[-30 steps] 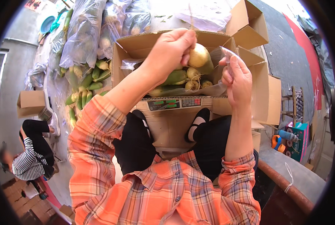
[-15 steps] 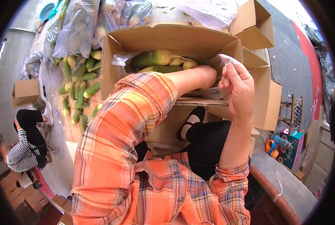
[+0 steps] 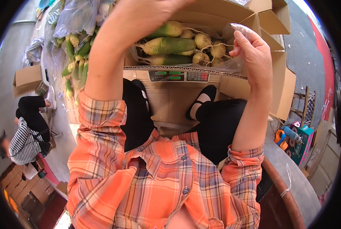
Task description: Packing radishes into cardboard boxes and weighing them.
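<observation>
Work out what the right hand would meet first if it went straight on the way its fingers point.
Past the plastic bag it pinches, the right hand would probably meet the cardboard box's far wall. Its height is unclear, so it might pass above.

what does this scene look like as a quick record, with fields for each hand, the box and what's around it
left hand: above the box's left part, fingertips out of frame; grip unclear
right hand: pinching the edge of a plastic bag
box: open cardboard, holding green-and-white radishes
near edge: keypad panel showing below
left side: more radishes; person in striped top
</observation>
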A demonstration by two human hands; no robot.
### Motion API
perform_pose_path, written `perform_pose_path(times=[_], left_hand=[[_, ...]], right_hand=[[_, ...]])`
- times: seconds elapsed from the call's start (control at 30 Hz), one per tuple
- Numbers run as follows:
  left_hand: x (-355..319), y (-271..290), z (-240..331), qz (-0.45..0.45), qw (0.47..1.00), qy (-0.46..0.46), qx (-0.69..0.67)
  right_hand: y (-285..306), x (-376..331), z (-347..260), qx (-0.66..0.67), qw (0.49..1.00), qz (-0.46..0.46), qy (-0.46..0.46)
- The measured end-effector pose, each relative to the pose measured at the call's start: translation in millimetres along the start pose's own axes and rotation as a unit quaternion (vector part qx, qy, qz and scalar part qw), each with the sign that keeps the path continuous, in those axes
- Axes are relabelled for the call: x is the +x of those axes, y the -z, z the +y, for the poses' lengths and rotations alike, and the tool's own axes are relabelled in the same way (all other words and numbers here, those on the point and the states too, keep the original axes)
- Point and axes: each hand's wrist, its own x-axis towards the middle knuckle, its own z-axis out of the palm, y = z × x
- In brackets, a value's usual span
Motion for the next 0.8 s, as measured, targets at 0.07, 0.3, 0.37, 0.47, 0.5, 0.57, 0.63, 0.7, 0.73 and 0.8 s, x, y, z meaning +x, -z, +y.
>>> perform_pose_path(times=[0.07,0.3,0.37,0.47,0.5,0.57,0.63,0.7,0.73,0.8], left_hand=[[-20,23,-25,0.116,0.990,0.066,-0.040],[-44,45,-67,0.180,0.982,0.062,0.010],[-48,44,-68,0.161,0.985,0.060,0.025],[-52,43,-65,0.155,0.984,0.083,-0.003],[-53,43,-64,0.150,0.984,0.096,-0.002],[-56,55,-93,0.124,0.978,0.125,0.108],[-58,54,-100,0.091,0.960,0.154,0.214],[-54,39,-69,0.169,0.980,0.090,0.045],[-54,42,-67,0.173,0.980,0.086,0.048],[-56,44,-66,0.181,0.939,-0.003,0.293]], right_hand=[[-4,2,0,-0.017,1.000,-0.005,0.018],[-7,-1,0,-0.079,0.997,0.011,0.021],[-8,-2,0,-0.075,0.997,0.012,0.021],[-8,-3,-1,-0.082,0.996,0.023,0.013],[-7,-4,-1,-0.094,0.995,0.034,0.005],[-6,-3,-2,-0.088,0.996,0.029,0.006],[-7,-2,0,-0.084,0.996,0.028,0.002],[-4,-1,2,-0.082,0.996,0.026,0.001],[-5,-1,-1,-0.079,0.997,0.025,0.007],[-7,-3,-8,-0.090,0.996,0.020,0.011]])
